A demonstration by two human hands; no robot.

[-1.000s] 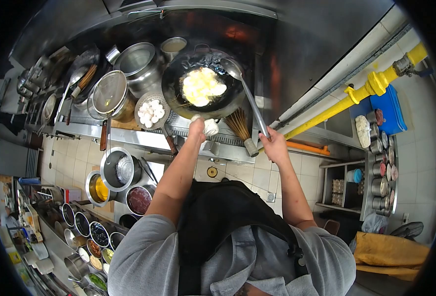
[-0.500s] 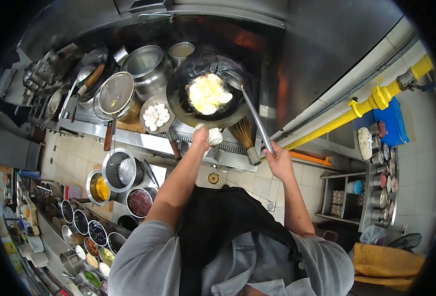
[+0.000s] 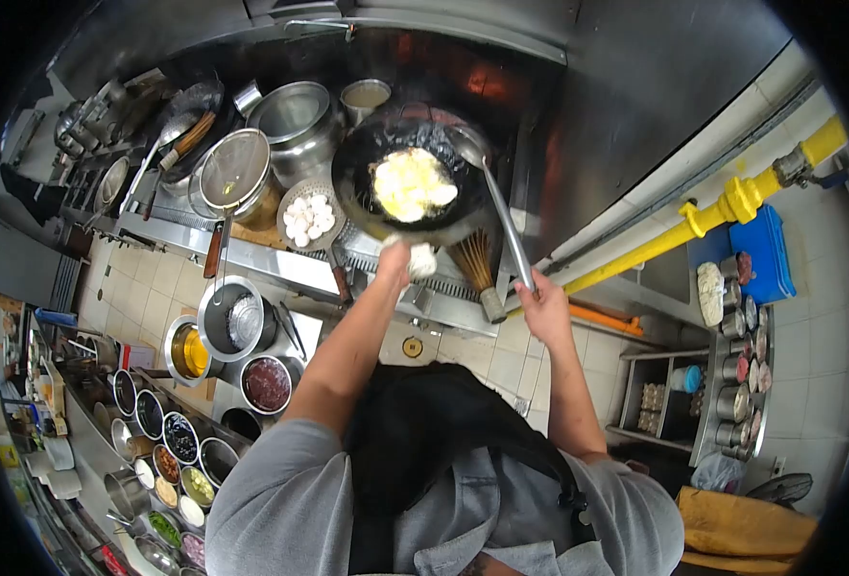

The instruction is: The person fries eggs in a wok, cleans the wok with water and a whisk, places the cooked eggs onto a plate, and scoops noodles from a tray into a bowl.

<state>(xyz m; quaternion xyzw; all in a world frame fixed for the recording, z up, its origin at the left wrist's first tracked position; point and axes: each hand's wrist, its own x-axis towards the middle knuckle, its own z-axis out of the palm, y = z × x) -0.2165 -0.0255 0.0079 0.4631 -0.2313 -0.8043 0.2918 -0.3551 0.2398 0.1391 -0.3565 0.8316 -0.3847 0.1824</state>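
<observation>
A dark wok [image 3: 350, 182] stands on the stove and holds pale yellow-and-white food [image 3: 410, 187] that looks like frying egg, in shiny oil. My left hand [image 3: 395, 261] is closed on a folded white cloth [image 3: 422, 260] at the wok's near edge; the wok's handle or rim under it is hidden. My right hand [image 3: 543, 307] grips the end of a long metal ladle [image 3: 509, 221], whose bowl rests near the wok's right inner wall, apart from the food. A bamboo brush [image 3: 475, 264] lies just between my hands.
Left of the wok are a perforated ladle of white pieces [image 3: 309, 219], a strainer [image 3: 236, 168] on a pot and a large metal pot [image 3: 295, 120]. Bowls of ingredients [image 3: 182, 437] line the counter at left. A yellow gas pipe [image 3: 674, 235] runs along the right.
The food in the wok has shifted and changed outline, with a piece now spread to its lower right. My hands keep their holds; the whole view has moved slightly.
</observation>
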